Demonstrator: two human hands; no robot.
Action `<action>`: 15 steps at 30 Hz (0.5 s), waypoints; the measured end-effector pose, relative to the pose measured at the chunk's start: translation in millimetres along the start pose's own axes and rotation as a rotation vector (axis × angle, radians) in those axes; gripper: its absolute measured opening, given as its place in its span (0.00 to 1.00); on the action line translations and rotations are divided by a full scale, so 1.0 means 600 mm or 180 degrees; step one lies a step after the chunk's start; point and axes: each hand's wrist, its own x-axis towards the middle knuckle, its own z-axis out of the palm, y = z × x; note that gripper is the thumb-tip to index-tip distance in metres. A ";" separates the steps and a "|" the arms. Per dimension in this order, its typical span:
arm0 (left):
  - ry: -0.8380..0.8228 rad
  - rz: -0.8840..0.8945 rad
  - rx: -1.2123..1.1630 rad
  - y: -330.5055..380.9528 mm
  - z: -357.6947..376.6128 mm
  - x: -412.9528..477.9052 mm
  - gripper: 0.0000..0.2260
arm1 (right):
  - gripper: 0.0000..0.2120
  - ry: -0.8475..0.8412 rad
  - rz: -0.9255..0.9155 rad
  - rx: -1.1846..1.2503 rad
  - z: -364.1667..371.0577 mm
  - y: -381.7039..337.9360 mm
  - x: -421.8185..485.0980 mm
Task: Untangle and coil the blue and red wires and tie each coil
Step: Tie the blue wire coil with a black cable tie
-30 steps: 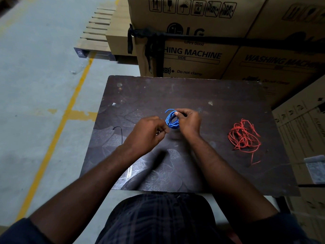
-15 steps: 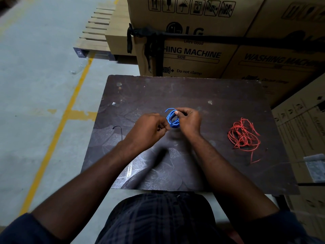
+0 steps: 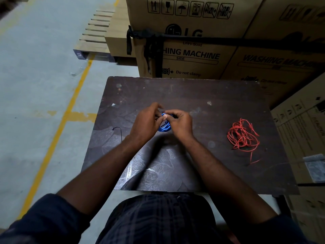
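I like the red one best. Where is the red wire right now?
In the head view, the red wire lies in a loose tangle on the right side of the table, apart from the right hand.

1. Blue wire (image 3: 164, 128): bright blue.
2. Red wire (image 3: 243, 136), 3 o'clock: orange-red.
3. Bench (image 3: 193, 92): dark brown; pale grey scuffs toward 6 o'clock.
4. Floor (image 3: 35, 85): grey, with a yellow line (image 3: 58, 131).
5. Boxes (image 3: 193, 55), 12 o'clock: tan, black print.
6. Garment (image 3: 158, 219): dark plaid. Sleeves (image 3: 44, 221): navy.
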 end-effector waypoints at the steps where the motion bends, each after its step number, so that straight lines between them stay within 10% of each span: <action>1: 0.0019 -0.0011 -0.0051 -0.001 0.002 0.000 0.14 | 0.07 -0.0004 -0.0019 0.0016 -0.001 -0.001 -0.001; 15: 0.0289 -0.0375 -0.0400 -0.041 -0.004 0.011 0.15 | 0.12 -0.0613 -0.0058 0.0435 -0.017 0.000 0.004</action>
